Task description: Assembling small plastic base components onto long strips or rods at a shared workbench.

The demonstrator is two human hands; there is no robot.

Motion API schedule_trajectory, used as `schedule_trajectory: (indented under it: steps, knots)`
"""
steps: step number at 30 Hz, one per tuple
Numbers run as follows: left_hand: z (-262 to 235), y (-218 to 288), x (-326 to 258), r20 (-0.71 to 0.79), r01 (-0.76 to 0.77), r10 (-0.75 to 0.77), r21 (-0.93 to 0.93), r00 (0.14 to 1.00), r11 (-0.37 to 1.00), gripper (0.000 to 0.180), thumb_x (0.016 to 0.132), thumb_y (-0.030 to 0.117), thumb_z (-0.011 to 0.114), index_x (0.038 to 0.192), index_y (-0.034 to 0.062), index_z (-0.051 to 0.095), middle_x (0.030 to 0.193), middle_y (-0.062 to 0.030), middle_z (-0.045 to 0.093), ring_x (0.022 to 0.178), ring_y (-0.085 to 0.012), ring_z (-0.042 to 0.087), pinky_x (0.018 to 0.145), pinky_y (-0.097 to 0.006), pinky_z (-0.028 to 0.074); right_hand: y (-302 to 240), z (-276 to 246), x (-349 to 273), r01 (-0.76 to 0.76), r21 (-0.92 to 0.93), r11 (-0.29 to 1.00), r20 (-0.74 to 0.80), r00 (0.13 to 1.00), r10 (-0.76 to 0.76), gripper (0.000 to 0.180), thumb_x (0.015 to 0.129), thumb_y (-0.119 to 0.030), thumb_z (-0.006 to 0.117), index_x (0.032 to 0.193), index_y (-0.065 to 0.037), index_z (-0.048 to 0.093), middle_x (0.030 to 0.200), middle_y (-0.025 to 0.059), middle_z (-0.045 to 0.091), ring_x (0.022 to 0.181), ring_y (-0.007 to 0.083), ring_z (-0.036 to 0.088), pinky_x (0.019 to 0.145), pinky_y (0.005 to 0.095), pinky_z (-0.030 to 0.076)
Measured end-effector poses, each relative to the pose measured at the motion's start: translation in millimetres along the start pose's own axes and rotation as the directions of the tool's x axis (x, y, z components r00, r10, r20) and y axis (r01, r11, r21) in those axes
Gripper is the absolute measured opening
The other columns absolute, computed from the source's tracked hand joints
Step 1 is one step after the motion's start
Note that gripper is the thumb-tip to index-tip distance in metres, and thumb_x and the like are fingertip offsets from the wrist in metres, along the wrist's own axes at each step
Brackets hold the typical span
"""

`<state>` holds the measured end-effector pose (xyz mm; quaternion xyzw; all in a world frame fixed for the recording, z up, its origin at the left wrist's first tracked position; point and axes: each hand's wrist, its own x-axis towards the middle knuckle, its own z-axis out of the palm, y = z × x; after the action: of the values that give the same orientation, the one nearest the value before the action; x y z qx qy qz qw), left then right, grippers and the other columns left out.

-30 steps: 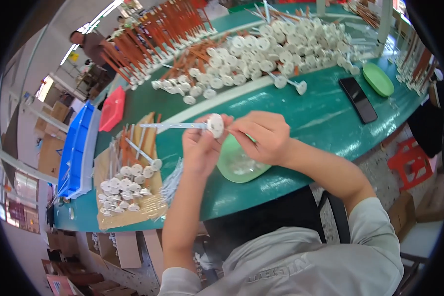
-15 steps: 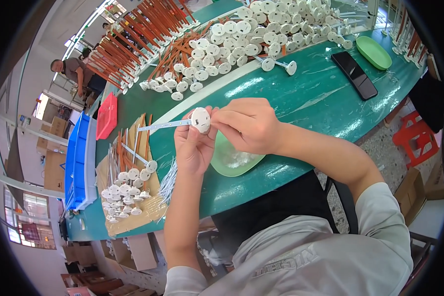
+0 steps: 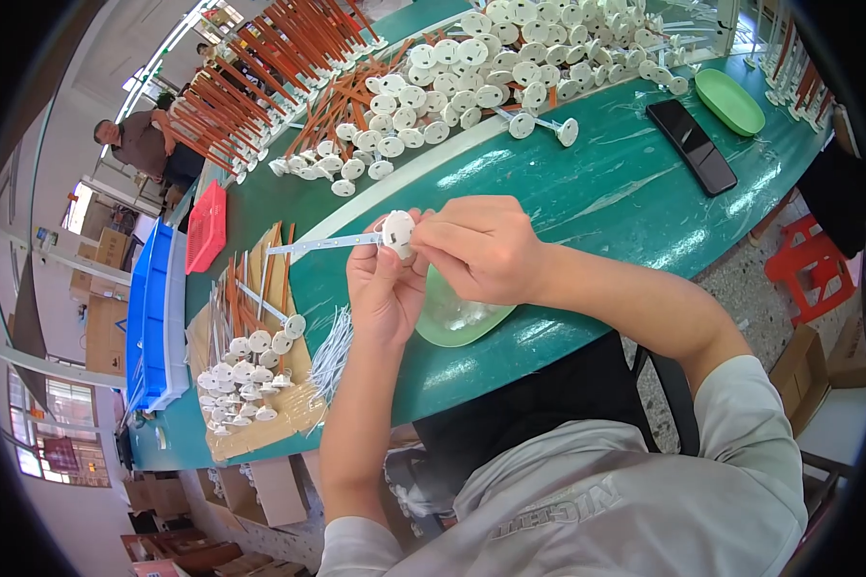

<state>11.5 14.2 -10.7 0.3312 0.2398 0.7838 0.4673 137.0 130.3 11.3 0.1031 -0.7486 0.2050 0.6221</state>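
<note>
My left hand (image 3: 383, 288) is closed around a round white disc (image 3: 397, 231) with small dark slots in its face. A pale perforated strip (image 3: 322, 244) runs from behind the disc out to the left. The fingertips of my right hand (image 3: 486, 248) are pinched together at the disc's right side; whatever they hold is too small or hidden to make out. Under my hands stands a light green dish (image 3: 452, 335) with small clear or whitish pieces, partly covered by my right hand. Left of my left wrist lies a bundle of thin white strips (image 3: 332, 354).
Cardboard (image 3: 303, 409) at the left carries several white-disc pieces (image 3: 245, 370). A blue bin (image 3: 152, 322) and a red tray (image 3: 207, 229) stand beyond. A big pile of similar discs (image 3: 433, 96) fills the far side. A phone (image 3: 693, 149) and green tray (image 3: 731, 102) lie right. A person (image 3: 144, 146) stands far left.
The disc has shifted slightly right with my left hand. My right hand stays pinched at its edge. The person at the far left has straightened up.
</note>
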Motion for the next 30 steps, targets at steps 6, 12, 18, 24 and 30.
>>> schedule_trajectory:
  steps: [6,12,18,24,30]
  knots:
    - [11,0,2,-0.09,-0.017,0.034,0.186,0.995,0.982,0.034,0.088,0.004,0.066,0.118,-0.0046,0.055,0.119,-0.0176,0.061,0.113,-0.0279,0.06,0.098,-0.038,0.05,5,-1,-4,0.017,-0.051,0.999,0.091,0.996,-0.012,0.015,0.071,0.002,0.068,0.085,-0.002,0.064,0.066,0.0086,0.059,0.055,0.0245,0.059,0.05,0.0338,0.047]
    - [16,14,6,-0.171,0.081,0.038,0.636,0.984,0.768,0.034,0.084,-0.005,0.064,0.117,-0.0064,0.058,0.111,-0.0149,0.066,0.101,-0.0174,0.065,0.094,-0.03,0.05,17,-10,-7,-0.029,-0.041,0.999,0.324,0.945,0.041,0.014,0.074,0.0,0.069,0.087,-0.003,0.066,0.068,0.0099,0.062,0.057,0.0265,0.061,0.051,0.0359,0.048]
    - [21,78,7,-0.188,0.095,0.096,0.796,0.977,0.597,0.034,0.082,0.001,0.069,0.115,-0.0034,0.06,0.104,-0.0106,0.069,0.094,-0.0158,0.067,0.082,-0.026,0.051,13,2,-12,-0.126,0.036,0.991,0.308,0.945,0.109,0.009,0.073,-0.003,0.069,0.082,-0.005,0.065,0.072,0.0104,0.065,0.066,0.0278,0.065,0.056,0.0375,0.052]
    - [0,231,-26,-0.389,0.418,0.268,0.906,0.881,-0.059,0.024,0.085,0.018,0.069,0.098,-0.0021,0.067,0.081,-0.0065,0.069,0.072,-0.0124,0.065,0.066,-0.027,0.049,5,-7,-9,-0.009,0.068,0.998,0.383,0.923,-0.018,0.01,0.073,-0.004,0.072,0.082,-0.005,0.067,0.067,0.0084,0.064,0.058,0.0251,0.062,0.053,0.0353,0.05]
    - [-79,351,-141,-0.608,0.676,0.409,0.306,0.681,-0.67,0.034,0.063,0.033,0.07,0.067,-0.0006,0.07,0.064,-0.0144,0.067,0.064,-0.0254,0.068,0.062,-0.037,0.052,-2,3,-9,0.051,0.063,0.997,0.504,0.86,-0.076,0.011,0.07,-0.004,0.07,0.081,-0.006,0.066,0.065,0.0064,0.062,0.058,0.024,0.061,0.052,0.0345,0.049]
